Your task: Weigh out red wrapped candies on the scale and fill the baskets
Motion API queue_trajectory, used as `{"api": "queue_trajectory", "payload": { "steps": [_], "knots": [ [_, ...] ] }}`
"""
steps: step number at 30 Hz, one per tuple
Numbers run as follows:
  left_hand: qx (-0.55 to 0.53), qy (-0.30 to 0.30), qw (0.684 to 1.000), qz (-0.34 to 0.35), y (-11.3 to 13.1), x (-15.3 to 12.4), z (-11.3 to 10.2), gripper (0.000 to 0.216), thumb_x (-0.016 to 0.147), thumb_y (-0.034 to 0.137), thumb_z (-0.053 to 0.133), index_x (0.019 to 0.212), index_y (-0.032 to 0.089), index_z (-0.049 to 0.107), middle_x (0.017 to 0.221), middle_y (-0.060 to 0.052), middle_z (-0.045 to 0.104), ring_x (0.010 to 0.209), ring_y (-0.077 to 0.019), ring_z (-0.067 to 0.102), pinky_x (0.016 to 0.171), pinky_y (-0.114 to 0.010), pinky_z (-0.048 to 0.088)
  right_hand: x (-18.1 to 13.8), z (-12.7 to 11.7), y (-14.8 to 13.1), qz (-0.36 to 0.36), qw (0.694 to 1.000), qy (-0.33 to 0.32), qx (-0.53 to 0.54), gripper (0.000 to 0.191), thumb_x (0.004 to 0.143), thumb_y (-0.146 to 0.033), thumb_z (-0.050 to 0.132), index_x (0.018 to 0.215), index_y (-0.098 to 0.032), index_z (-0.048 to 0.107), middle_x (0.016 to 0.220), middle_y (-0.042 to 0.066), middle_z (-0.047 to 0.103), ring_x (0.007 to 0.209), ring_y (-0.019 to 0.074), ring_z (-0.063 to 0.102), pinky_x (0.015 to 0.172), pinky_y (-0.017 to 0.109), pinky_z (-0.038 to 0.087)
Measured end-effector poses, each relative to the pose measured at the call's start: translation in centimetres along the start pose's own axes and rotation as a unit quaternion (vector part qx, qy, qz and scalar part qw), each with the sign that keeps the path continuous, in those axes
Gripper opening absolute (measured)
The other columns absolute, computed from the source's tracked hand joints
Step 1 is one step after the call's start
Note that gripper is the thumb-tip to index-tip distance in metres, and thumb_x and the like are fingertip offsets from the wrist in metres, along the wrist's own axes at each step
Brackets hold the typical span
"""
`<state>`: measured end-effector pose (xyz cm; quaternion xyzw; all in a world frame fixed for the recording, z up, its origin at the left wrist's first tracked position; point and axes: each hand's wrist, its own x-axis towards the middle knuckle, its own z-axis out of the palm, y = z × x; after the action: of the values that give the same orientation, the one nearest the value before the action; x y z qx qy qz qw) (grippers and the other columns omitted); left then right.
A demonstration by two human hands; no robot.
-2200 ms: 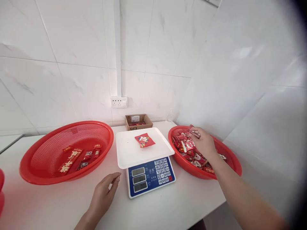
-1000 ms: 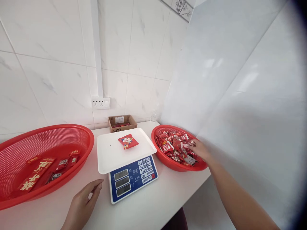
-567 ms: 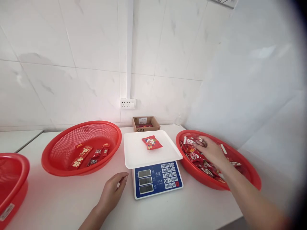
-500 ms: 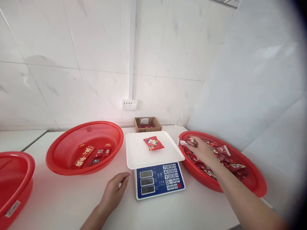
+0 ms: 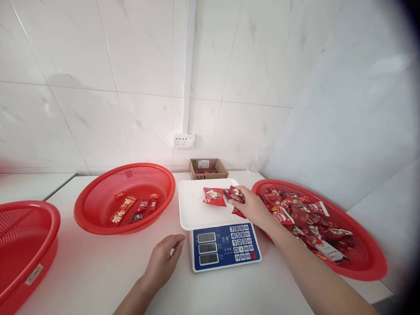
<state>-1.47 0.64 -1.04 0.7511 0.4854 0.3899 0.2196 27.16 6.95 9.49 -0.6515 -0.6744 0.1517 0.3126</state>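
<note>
My right hand [image 5: 247, 204] is closed on a dark red snack packet [image 5: 236, 194] at the right side of the white weighing tray [image 5: 193, 214]. A red packet with a colourful print [image 5: 214, 197] lies on the tray, just left of the held one. Below my right fingers shows part of another red packet [image 5: 238, 213]; whether I grip it too I cannot tell. My left hand [image 5: 166, 257] rests by the table, left of the scale's blue keypad panel [image 5: 226, 246], its thumb and fingertips together with nothing seen in them.
On the right stands a red basket [image 5: 367, 258] heaped with wrapped snacks. A red colander basket [image 5: 82, 214] at left holds several packets, and another red basket [image 5: 49, 218] sits at the far left. Behind the scale are a small cardboard box [image 5: 213, 176] and a clear plastic container [image 5: 255, 163].
My right hand has moved left from the right basket to above the tray, carrying the dark red packet. The left hand stays beside the scale. The view has shifted slightly.
</note>
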Motion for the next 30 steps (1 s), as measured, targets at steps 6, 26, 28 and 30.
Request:
{"api": "queue_trajectory", "payload": {
  "steps": [6,26,28,30],
  "knots": [
    [0.006,0.001,1.0,-0.001,0.2,0.0,-0.3,0.024,0.088,0.031,0.042,0.095,0.022,0.063,0.09,-0.005,0.07,0.078,-0.0158,0.065,0.069,-0.027,0.054,1.1,1.8,0.9,0.023,0.996,0.071,-0.04,0.035,0.08,-0.033,0.051,0.112,-0.02,0.05,0.106,0.008,0.062,0.096,0.0221,0.057,0.079,0.032,0.042],
    [-0.008,-0.003,1.0,-0.008,0.1,0.0,-0.1,0.025,0.089,0.034,0.042,0.095,0.023,0.064,0.091,-0.005,0.07,0.08,-0.017,0.065,0.07,-0.027,0.055,2.2,2.1,-0.8,0.01,0.982,-0.107,-0.158,0.03,0.073,-0.041,0.06,0.098,-0.025,0.067,0.106,0.006,0.06,0.086,0.023,0.06,0.065,0.028,0.042],
    [-0.007,-0.002,1.0,-0.007,0.1,0.0,-0.1,0.025,0.089,0.034,0.043,0.095,0.024,0.064,0.091,-0.005,0.07,0.079,-0.0168,0.065,0.07,-0.027,0.055,2.4,2.7,-1.1,-0.03,0.985,-0.112,-0.127,0.035,0.072,-0.04,0.062,0.103,-0.026,0.065,0.112,0.005,0.06,0.095,0.023,0.058,0.073,0.029,0.043],
    [-0.005,0.002,1.0,-0.005,0.0,-0.1,-0.1,0.024,0.089,0.034,0.043,0.095,0.024,0.064,0.09,-0.005,0.07,0.079,-0.0164,0.065,0.07,-0.026,0.055,2.4,3.1,-1.0,-0.055,0.987,-0.099,-0.114,0.043,0.072,-0.037,0.062,0.113,-0.025,0.061,0.118,0.005,0.058,0.105,0.0245,0.053,0.083,0.032,0.042]
  ]
}}
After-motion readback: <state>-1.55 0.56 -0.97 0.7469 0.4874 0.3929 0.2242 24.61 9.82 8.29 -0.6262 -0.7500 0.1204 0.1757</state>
